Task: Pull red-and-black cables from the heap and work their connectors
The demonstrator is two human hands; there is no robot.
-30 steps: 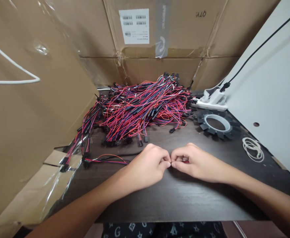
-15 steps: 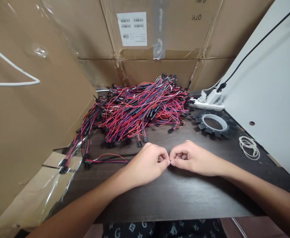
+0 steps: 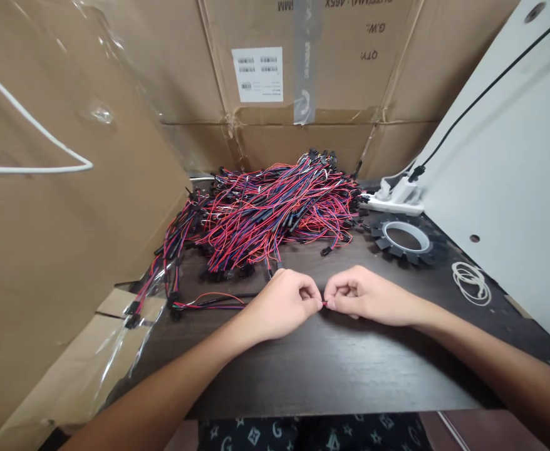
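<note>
A wire harness (image 3: 228,305) with red, orange, purple and black strands lies along the table to the left and runs under my left hand (image 3: 287,304). The thumb and forefinger of that hand are pinched together on it. Facing it, fingertips nearly touching, my right hand (image 3: 373,297) is pinched the same way. In the narrow gap between both pinches a short dark and reddish bit of the wires shows. Most of what lies inside the fingers is hidden. Behind the hands rises a big heap of similar wire harnesses (image 3: 275,216) with black connectors.
To the right lie a roll (image 3: 426,236) edged with dark tape pieces and a coiled pale cord (image 3: 471,283). A white power strip (image 3: 392,203) stands behind them. Cardboard (image 3: 68,219) walls the left and back; a white panel (image 3: 505,156) stands right. More harnesses (image 3: 176,232) hang at left.
The fingertips have parted slightly, and a bit of wire now shows between them. The whole view has shifted a little, with the surroundings appearing lower and more of the back carton visible.
</note>
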